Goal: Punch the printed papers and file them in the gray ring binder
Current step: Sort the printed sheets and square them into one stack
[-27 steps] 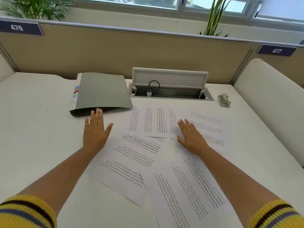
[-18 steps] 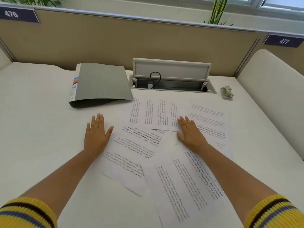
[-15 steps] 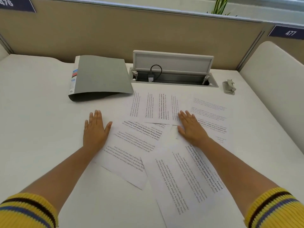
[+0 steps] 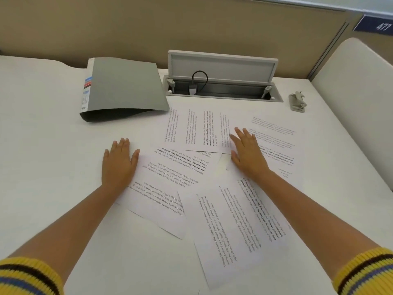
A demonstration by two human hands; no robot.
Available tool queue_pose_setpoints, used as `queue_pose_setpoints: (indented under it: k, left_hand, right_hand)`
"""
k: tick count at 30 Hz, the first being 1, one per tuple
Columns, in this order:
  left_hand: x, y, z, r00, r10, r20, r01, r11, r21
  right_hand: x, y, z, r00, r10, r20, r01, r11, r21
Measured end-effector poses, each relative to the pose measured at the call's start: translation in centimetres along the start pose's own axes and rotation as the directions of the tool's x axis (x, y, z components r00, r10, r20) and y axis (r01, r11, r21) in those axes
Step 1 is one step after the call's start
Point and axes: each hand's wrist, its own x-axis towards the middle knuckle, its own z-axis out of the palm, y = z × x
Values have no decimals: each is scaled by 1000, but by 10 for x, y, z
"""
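Lying flat on white bench point(image 4: 42, 124): left hand point(image 4: 118, 165), fingers straight and together, pressing the left edge of the printed papers point(image 4: 212, 188); right hand point(image 4: 247, 155), fingers spread, pressing their far-middle sheets. Papers lying scattered, overlapping, mid-bench. Resting closed near the far edge, left: gray ring binder point(image 4: 123, 90). Sitting toward the far right corner: hole punch point(image 4: 297, 102).

office | partitioned desk point(image 4: 53, 128) | numbered sign 477 point(image 4: 380, 26) | cable hatch point(image 4: 222, 81)
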Motion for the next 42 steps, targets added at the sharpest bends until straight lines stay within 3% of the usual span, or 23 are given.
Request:
queue_pose_setpoints:
  k: [3, 5, 8, 11, 16, 21, 24, 26, 30, 33, 35, 38, 42]
  left_hand:
    - [0, 0, 0, 1000, 3, -2, -3, 1000, 3]
    - [0, 0, 0, 1000, -2, -1, 2, 1000, -3]
    - [-1, 1, 0, 1000, -2, -1, 2, 1000, -14]
    - [-1, 2, -2, 1000, -5, 0, 5, 1000, -18]
    - [0, 4, -4, 999, -35, 26, 36, 999, -18]
    - [6, 13, -14, 992, -123, 30, 127, 974, -187]
    - [5, 20, -22, 994, -99, -42, 85, 962, -260]
    - [4, 25, -28, 997, -50, -64, 24, 937, -348]
    - [1, 35, -39, 997, -20, -68, -21, 836, -548]
    - [-2, 38, -44, 996, -87, -12, 55, 729, -683]
    - [-3, 41, -47, 991, -108, 77, 126, 592, -796]
    - [-7, 57, -55, 966, -99, 239, 259, 365, -894]
    - [-25, 80, -64, 943, 61, 328, 297, 295, -908]
  right_hand:
    - [-2, -7, -17, 993, -74, -97, 75, 997, 5]
    - [-7, -11, -32, 994, -97, 51, 95, 995, 30]
    - [-14, -18, -47, 929, -136, 345, 128, 991, 46]
    - [-19, -26, -46, 861, -165, 481, 170, 985, 32]
    - [-14, -38, -39, 844, -188, 503, 192, 980, 44]
    - [-11, -45, -36, 820, -202, 535, 227, 974, 20]
    - [-10, -46, -36, 823, -208, 528, 230, 973, 26]
    - [-8, -44, -43, 838, -199, 508, 150, 979, 136]
    - [-5, -38, -76, 901, -128, 414, -83, 887, 454]
    - [-3, -35, -100, 936, -27, 351, -196, 787, 585]
    - [-1, -33, -107, 949, 51, 311, -262, 677, 688]
    - [2, -34, -110, 948, 156, 277, -318, 518, 794]
    - [4, -44, -106, 938, 220, 267, -330, 341, 880]
